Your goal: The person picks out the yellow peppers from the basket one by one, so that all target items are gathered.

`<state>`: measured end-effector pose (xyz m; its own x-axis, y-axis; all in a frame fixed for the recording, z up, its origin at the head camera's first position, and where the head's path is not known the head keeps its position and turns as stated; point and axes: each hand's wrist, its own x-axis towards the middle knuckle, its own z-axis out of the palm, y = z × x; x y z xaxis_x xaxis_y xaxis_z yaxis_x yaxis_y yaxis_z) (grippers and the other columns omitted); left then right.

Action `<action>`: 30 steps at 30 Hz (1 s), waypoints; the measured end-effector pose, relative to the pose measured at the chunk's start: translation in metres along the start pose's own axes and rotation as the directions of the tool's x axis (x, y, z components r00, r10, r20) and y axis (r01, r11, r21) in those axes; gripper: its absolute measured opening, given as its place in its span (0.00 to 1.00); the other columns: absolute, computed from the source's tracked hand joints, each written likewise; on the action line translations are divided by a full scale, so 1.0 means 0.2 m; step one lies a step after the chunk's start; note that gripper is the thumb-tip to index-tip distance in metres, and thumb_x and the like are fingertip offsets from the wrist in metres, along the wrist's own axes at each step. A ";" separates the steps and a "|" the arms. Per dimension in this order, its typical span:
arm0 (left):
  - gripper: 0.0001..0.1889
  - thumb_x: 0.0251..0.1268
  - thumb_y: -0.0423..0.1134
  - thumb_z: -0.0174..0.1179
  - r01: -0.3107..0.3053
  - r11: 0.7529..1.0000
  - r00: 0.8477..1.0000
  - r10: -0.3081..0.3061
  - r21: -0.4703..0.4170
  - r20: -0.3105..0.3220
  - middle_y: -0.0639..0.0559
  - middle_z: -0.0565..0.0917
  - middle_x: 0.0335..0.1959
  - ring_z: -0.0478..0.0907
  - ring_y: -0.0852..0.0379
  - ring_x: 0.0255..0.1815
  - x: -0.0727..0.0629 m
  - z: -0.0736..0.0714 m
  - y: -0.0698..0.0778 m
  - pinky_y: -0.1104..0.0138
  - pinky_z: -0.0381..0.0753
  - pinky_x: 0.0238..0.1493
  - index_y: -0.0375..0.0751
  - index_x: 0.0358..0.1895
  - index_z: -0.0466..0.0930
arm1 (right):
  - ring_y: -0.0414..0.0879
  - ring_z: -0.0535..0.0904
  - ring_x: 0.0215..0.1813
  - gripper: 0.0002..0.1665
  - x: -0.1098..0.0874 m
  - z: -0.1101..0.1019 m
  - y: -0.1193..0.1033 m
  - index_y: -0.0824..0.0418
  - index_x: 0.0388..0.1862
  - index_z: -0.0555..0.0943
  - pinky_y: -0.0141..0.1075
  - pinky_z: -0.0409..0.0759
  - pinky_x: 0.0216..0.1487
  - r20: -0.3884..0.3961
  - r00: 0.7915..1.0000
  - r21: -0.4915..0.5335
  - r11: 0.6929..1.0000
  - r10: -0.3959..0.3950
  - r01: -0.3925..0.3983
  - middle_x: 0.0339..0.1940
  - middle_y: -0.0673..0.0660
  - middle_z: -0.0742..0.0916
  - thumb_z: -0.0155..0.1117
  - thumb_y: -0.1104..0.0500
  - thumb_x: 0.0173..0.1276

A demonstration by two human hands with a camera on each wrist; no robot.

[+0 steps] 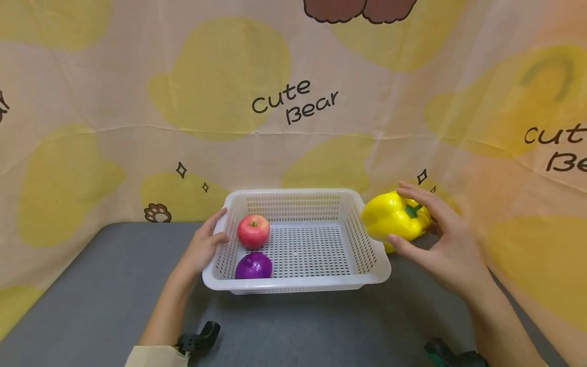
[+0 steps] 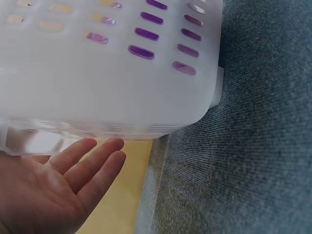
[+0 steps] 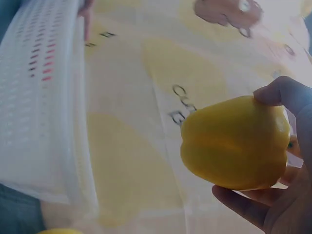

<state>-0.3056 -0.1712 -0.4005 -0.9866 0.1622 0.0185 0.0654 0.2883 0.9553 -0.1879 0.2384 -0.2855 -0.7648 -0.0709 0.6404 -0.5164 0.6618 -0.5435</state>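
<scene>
A white plastic basket (image 1: 293, 285) with slotted walls sits on the grey table. Inside it, at the left end, lie a red apple (image 1: 254, 232) and a round glossy purple thing (image 1: 254, 266). My left hand (image 1: 206, 244) holds the basket's left rim, thumb over the edge; its fingers (image 2: 100, 168) lie along the outside in the left wrist view. Just beyond the right rim, my right hand (image 1: 442, 239) grips a yellow bell pepper (image 1: 390, 216) with its green stem toward the palm. In the right wrist view the pepper (image 3: 234, 144) is held up between thumb and fingers.
Part of another yellow thing (image 1: 390, 248) shows below the held pepper, beside the basket's right end. A patterned cloth (image 1: 206, 76) hangs behind the grey table (image 1: 114, 285). Black straps (image 1: 199, 337) circle the wrists.
</scene>
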 end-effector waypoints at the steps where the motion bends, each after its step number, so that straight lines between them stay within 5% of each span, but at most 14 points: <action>1: 0.41 0.67 0.27 0.49 0.000 1.000 1.000 0.000 -0.002 0.003 0.22 0.63 0.74 0.77 0.25 0.63 0.00 0.00 0.00 0.48 0.87 0.53 0.44 0.83 0.46 | 0.29 0.74 0.64 0.46 -0.01 -0.02 0.00 0.51 0.68 0.78 0.13 0.75 0.48 -0.018 1.000 0.008 1.000 0.009 -0.009 0.70 0.46 0.80 0.79 0.72 0.48; 7: 0.40 0.68 0.27 0.49 0.004 1.000 1.000 -0.004 0.008 -0.009 0.23 0.63 0.74 0.77 0.26 0.63 0.00 0.00 0.00 0.49 0.88 0.53 0.45 0.83 0.46 | 0.27 0.72 0.66 0.46 -0.03 -0.04 0.06 0.49 0.68 0.78 0.11 0.74 0.51 -0.056 0.997 -0.002 0.998 0.060 -0.060 0.69 0.41 0.80 0.79 0.70 0.49; 14: 0.40 0.69 0.27 0.48 0.011 1.000 1.000 -0.011 -0.003 0.001 0.24 0.61 0.76 0.75 0.27 0.65 -0.01 -0.01 0.00 0.50 0.87 0.55 0.46 0.83 0.45 | 0.29 0.74 0.62 0.46 -0.01 -0.07 0.10 0.55 0.69 0.77 0.11 0.73 0.50 -0.092 0.995 -0.007 1.000 0.025 -0.026 0.68 0.40 0.80 0.78 0.73 0.48; 24: 0.40 0.69 0.28 0.49 0.014 0.999 1.000 -0.013 0.030 -0.009 0.24 0.63 0.75 0.76 0.27 0.64 -0.01 -0.01 0.01 0.50 0.87 0.54 0.46 0.83 0.46 | 0.29 0.76 0.53 0.44 -0.01 -0.19 0.15 0.55 0.69 0.77 0.09 0.73 0.48 -0.184 0.974 -0.037 0.989 0.133 -0.142 0.67 0.37 0.80 0.77 0.72 0.50; 30: 0.40 0.69 0.29 0.49 0.016 0.999 1.000 -0.016 0.036 -0.011 0.24 0.63 0.74 0.77 0.27 0.63 -0.01 0.00 0.01 0.52 0.88 0.53 0.46 0.83 0.46 | 0.25 0.72 0.54 0.44 0.00 -0.21 0.20 0.53 0.68 0.79 0.07 0.68 0.45 -0.206 0.972 -0.146 0.979 0.113 -0.144 0.70 0.47 0.80 0.80 0.67 0.49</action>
<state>-0.3045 -0.1708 -0.3976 -0.9891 0.1473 0.0068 0.0548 0.3244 0.9443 -0.1919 0.2966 -0.2853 -0.7221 0.1596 0.6732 -0.3386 0.7670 -0.5451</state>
